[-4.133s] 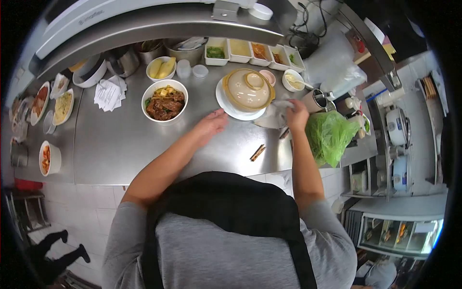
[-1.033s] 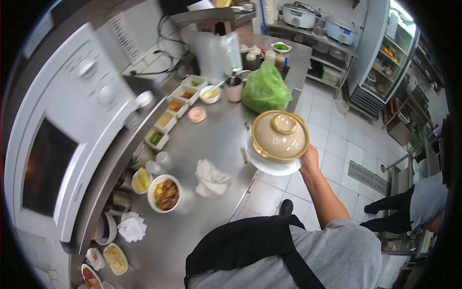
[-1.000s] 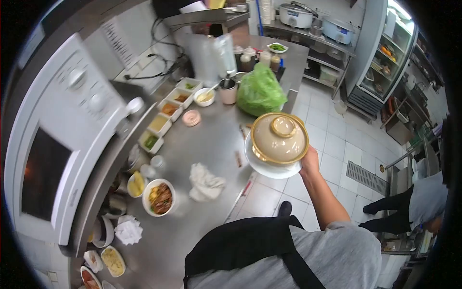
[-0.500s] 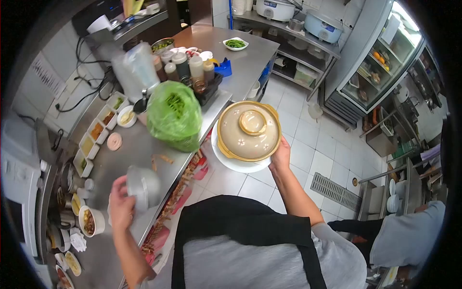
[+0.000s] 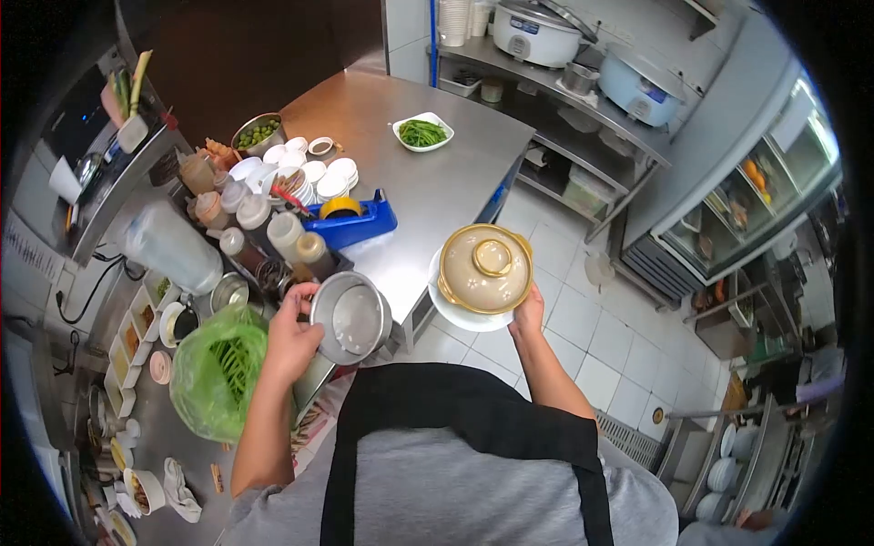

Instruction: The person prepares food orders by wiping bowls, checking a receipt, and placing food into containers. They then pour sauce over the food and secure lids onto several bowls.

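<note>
My right hand [image 5: 528, 318] grips the edge of a white plate [image 5: 466, 318] from the right side. On that plate rests a lidded clay pot [image 5: 469, 270], tan with small white flowers and a round knob. Fingers of my left hand [image 5: 293, 337] are closed on the rim of a metal bowl [image 5: 352, 318], tilted so its inside faces me; I see nothing in it. Close to my left forearm stands a green plastic bag [image 5: 205, 382] holding green vegetables. Just beyond the bowl are several squeeze bottles [image 5: 287, 237].
A small dish of green beans [image 5: 423, 134] sits on the steel counter [image 5: 364, 105]. A blue tape dispenser [image 5: 364, 223] and stacked white lids [image 5: 332, 182] are behind the bottles. Rice cookers [image 5: 537, 35] occupy a back shelf, left of a glass-door fridge [image 5: 746, 200].
My view has shifted forward along the counter. The metal bowl in my left hand has moved past the green bag towards the bottles. My right hand still holds the plate with the pot.
</note>
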`<move>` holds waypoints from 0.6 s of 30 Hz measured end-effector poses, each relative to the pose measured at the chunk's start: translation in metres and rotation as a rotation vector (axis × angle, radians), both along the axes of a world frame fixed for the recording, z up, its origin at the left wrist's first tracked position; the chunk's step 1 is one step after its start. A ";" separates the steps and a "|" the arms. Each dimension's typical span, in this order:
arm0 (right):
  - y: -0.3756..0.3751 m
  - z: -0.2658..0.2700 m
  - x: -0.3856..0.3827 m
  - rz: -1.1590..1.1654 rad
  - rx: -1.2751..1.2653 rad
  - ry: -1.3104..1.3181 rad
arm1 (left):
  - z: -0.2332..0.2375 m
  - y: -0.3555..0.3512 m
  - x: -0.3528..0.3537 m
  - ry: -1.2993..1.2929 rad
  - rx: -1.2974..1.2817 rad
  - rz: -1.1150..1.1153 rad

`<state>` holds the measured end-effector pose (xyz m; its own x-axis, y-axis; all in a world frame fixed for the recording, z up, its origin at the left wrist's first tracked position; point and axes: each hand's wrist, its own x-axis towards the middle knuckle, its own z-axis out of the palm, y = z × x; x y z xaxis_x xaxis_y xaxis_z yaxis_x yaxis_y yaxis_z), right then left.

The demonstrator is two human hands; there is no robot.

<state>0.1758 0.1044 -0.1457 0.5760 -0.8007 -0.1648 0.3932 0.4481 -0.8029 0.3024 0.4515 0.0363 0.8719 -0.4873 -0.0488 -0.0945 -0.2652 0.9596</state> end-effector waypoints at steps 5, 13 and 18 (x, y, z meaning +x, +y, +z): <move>-0.094 -0.044 0.075 0.086 0.047 -0.039 | -0.001 -0.065 0.035 0.007 0.085 0.124; -0.157 -0.043 0.163 0.359 0.170 0.060 | -0.012 -0.145 0.027 0.084 0.049 0.502; -0.159 0.018 0.173 0.751 0.426 0.451 | -0.007 -0.187 0.014 0.121 0.013 0.686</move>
<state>0.3484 -0.0547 -0.1278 0.7240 -0.0726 -0.6860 -0.4187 0.7440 -0.5207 0.3168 0.2642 0.0294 0.9708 0.1728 -0.1667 0.2054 -0.2382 0.9493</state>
